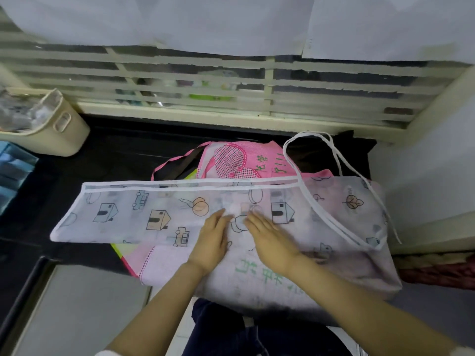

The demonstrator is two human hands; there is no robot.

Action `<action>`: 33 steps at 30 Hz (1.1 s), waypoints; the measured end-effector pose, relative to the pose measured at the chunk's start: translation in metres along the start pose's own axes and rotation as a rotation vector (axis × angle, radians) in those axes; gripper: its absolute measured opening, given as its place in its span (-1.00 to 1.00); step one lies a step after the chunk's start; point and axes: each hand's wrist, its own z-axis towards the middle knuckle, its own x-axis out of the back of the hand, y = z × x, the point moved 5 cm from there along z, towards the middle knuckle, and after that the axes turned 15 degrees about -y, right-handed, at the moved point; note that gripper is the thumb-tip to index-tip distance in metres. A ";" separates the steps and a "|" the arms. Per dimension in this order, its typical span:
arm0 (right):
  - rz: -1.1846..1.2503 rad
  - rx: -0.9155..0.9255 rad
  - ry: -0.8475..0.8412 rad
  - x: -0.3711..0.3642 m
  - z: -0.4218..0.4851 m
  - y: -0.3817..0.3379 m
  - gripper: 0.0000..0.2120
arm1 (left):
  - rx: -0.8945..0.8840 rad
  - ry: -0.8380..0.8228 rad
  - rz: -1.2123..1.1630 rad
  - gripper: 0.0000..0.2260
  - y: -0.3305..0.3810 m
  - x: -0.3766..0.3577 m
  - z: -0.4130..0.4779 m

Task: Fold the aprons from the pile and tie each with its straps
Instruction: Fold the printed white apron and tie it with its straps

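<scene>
A sheer white apron (154, 217) printed with houses and cars is spread, folded lengthwise, across a black tabletop (115, 150), over a pile that includes a pink apron (246, 160). The left hand (210, 240) and right hand (270, 240) are laid flat on its middle, fingers straight, close together. Its white straps (334, 155) are looped at the right end. Behind, a slatted window (205, 80) is partly covered by white sheets (180, 21); a cream bin (59, 129) is set far left.

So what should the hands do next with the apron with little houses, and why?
Probably fold the long left end of the house apron over to the right. The left hand and right hand lie flat on its middle, it already looks doubled, and its white straps trail loose, untied.
</scene>
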 end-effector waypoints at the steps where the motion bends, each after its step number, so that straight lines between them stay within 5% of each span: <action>1: -0.004 0.010 -0.014 0.000 0.010 -0.011 -0.32 | 0.016 0.033 0.042 -0.54 -0.007 0.008 -0.005; 4: 0.026 0.003 -0.052 -0.004 0.039 -0.033 -0.31 | 0.168 0.077 0.206 -0.44 -0.042 0.036 -0.025; 8: 0.010 -0.039 -0.088 -0.008 0.071 -0.059 -0.38 | 0.404 0.017 0.228 -0.55 -0.110 0.064 -0.058; 18: -0.079 -0.036 -0.140 -0.005 0.154 -0.139 -0.50 | 0.301 0.058 -0.028 -0.70 -0.186 0.117 -0.085; 22: -0.179 -0.017 -0.175 -0.006 0.185 -0.170 -0.45 | 0.549 0.175 0.093 -0.73 -0.234 0.152 -0.101; 26: -0.187 -0.056 -0.238 -0.009 0.200 -0.186 -0.39 | 0.787 0.185 -0.045 -0.60 -0.278 0.174 -0.121; 33: -0.245 -0.119 -0.253 -0.011 0.214 -0.192 -0.38 | 0.778 0.195 -0.128 -0.47 -0.297 0.189 -0.124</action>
